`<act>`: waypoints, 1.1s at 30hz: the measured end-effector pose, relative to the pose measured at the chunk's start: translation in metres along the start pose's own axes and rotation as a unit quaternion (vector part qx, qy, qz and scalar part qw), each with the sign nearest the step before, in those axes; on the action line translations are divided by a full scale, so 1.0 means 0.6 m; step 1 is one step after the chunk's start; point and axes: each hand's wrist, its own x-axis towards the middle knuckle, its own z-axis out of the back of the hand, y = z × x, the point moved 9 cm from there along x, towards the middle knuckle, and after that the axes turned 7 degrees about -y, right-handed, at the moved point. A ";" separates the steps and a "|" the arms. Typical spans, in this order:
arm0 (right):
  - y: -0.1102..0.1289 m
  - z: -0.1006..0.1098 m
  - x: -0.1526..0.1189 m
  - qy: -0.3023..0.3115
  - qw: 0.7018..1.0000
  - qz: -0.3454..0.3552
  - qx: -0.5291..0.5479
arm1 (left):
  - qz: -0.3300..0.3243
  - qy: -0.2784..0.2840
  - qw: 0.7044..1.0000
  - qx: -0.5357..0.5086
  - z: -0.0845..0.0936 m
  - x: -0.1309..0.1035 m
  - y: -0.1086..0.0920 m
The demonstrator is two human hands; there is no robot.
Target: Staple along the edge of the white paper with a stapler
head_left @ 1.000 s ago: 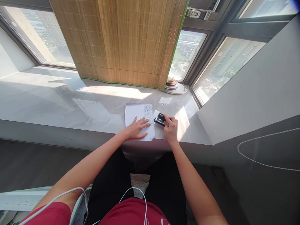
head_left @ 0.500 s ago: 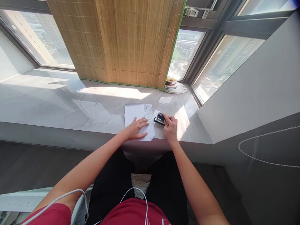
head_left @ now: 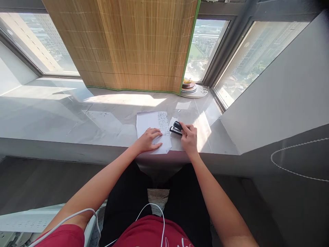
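Note:
A white sheet of paper (head_left: 147,120), with handwriting along its upper right part, lies at the front edge of the window ledge. Resting on its lower half is my left hand (head_left: 149,140), fingers spread with the palm down. My right hand (head_left: 189,138) grips a black stapler (head_left: 176,128) just right of the paper. The stapler's jaws point left, apart from each other, close to the paper's right edge. My fingers cover its rear end.
A bamboo blind (head_left: 123,48) with green edging hangs over the ledge (head_left: 59,120). Stacked plates (head_left: 193,90) stand in the back right corner. A small pale paper piece (head_left: 183,105) lies behind the stapler. A white cable (head_left: 162,223) hangs before my shirt.
The camera view has shifted slightly. The stapler in my right hand sits a little farther from the paper's edge. My left hand's fingers are slightly closer together, still on the paper.

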 end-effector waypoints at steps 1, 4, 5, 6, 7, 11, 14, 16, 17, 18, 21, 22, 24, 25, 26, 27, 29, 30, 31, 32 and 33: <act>-0.001 0.000 0.000 0.000 1.000 -0.001 -0.001 | 0.006 -0.004 1.000 -0.008 0.002 0.001 0.001; -0.002 0.000 -0.001 -0.002 1.000 0.001 -0.001 | 0.009 -0.010 1.000 -0.020 0.006 0.002 0.001; -0.001 0.000 -0.001 -0.003 1.000 0.002 0.000 | 0.006 -0.009 1.000 -0.018 0.006 0.003 0.000; -0.001 0.000 -0.001 -0.003 1.000 0.003 0.001 | 0.001 -0.007 1.000 -0.014 0.005 0.003 -0.001; -0.001 0.000 0.000 -0.003 1.000 0.003 0.002 | -0.002 -0.005 1.000 -0.009 0.004 0.003 -0.002; 0.001 0.001 0.000 -0.004 1.000 0.002 0.002 | 0.000 -0.006 1.000 -0.008 0.001 0.001 0.003; 0.003 0.002 0.000 -0.007 1.000 0.006 0.005 | 0.005 -0.020 0.999 -0.026 0.003 0.000 0.008; 0.002 0.002 0.000 -0.007 1.000 0.006 0.005 | 0.004 -0.021 0.999 -0.026 0.003 0.000 0.009; 0.002 0.002 0.000 -0.007 1.000 0.005 0.005 | 0.002 -0.018 1.000 -0.022 0.003 0.000 0.008; 0.001 0.002 0.000 -0.006 1.000 0.003 0.004 | -0.002 -0.013 1.000 -0.016 0.002 0.001 0.007; 0.001 0.001 0.000 -0.005 1.000 0.002 0.003 | -0.016 0.002 1.000 0.004 -0.001 0.001 0.002; 0.001 0.001 0.000 -0.004 1.000 0.003 0.002 | -0.018 0.005 1.000 0.007 -0.002 0.001 0.002; 0.001 0.001 0.000 -0.003 1.000 0.003 0.002 | -0.015 0.004 1.000 0.002 -0.004 0.001 0.002; 0.001 0.001 0.000 -0.002 1.000 0.003 0.003 | -0.011 0.002 1.000 -0.003 -0.004 0.001 0.004; 0.001 0.001 0.000 -0.001 1.000 0.002 0.004 | -0.006 0.000 1.000 -0.009 -0.004 0.000 0.006; 0.001 0.000 0.000 0.000 1.000 0.002 0.004 | 0.000 -0.001 1.000 -0.014 -0.004 0.000 0.009; 0.000 0.000 0.000 0.001 1.000 0.001 0.001 | 0.009 -0.001 1.000 -0.022 -0.003 0.000 0.013; 0.000 0.001 0.001 0.000 1.000 0.001 -0.002 | 0.013 -0.001 1.000 -0.028 -0.001 0.000 0.014; 0.001 0.001 0.001 -0.003 1.000 0.002 -0.003 | 0.014 -0.003 0.999 -0.039 0.003 0.000 0.014; 0.002 0.002 0.001 -0.005 1.000 0.002 -0.005 | 0.013 -0.008 0.998 -0.054 0.008 0.001 0.013; 0.002 0.002 0.001 -0.006 1.000 0.003 -0.008 | 0.011 -0.020 0.997 -0.073 0.016 0.001 0.011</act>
